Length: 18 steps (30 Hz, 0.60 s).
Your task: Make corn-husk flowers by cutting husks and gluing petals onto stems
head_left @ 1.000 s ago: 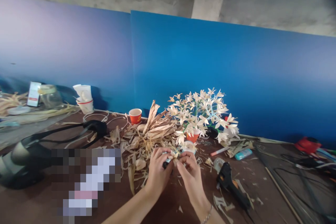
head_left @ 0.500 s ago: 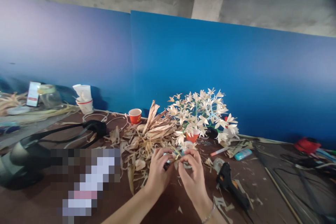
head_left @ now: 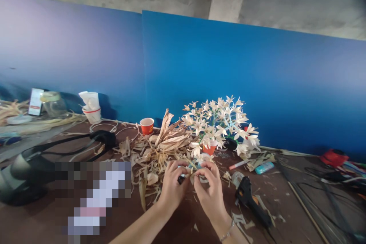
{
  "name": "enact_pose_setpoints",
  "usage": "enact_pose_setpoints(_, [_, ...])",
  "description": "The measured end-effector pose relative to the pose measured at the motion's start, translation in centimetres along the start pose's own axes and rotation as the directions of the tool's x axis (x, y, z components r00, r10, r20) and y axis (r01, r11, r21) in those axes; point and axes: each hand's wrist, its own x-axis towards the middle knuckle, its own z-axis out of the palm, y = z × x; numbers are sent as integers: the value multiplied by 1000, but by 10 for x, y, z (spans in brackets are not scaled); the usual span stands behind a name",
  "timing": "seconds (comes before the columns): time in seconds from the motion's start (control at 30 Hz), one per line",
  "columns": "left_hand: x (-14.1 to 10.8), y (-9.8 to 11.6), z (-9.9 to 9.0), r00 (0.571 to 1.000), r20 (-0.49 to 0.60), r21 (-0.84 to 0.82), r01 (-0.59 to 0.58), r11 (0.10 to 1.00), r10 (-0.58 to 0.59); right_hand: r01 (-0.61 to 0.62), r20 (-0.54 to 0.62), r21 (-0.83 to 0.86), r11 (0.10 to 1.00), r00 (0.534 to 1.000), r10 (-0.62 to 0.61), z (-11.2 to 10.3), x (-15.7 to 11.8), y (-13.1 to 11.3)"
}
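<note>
1. Drawn slightly apart since a second ago, with the right hand (head_left: 210, 185) a touch farther from the left hand (head_left: 175, 183); little changed against the half-second-old view.
2. Held narrow in the left grip, thumb and fingertips closed on a small pale piece (head_left: 192, 167). Pinched in the right grip too, thumb against index, at its other side.
3. Located between both sets of fingertips, above the worktop (head_left: 185, 228) and in front of the husk heap (head_left: 174, 137) — too small and blurred to make out in detail.
4. Note also a dark object (head_left: 181, 179) by the curled left fingers; cannot tell whether gripped or just behind.
5. Could tear, judging by such a thin, papery look, if pulled hard from both sides at once. Could equally slip out of so slight a pinch and get lost among loose scraps of similar colour.
6. Worth minding the black glue gun (head_left: 251, 200), lying near the right wrist: could be knocked, or its cord snagged, by a wide sweep of that arm.
7. Might likewise bend or dislodge the pale flowers (head_left: 219, 122) above the orange-red cup (head_left: 209, 148) — through a careless forward reach, most likely.
</note>
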Motion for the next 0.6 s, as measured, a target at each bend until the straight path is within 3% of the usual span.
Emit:
enact_pose_setpoints(0.37, [-2,-1,0,999,27,51,-42,998,41,-145,-26,225,964,988,155,0,2,1])
enact_pose_setpoints(0.6, [0,4,-3,995,84,59,-55,997,50,-257,100,274,927,966,239,-3,9,1])
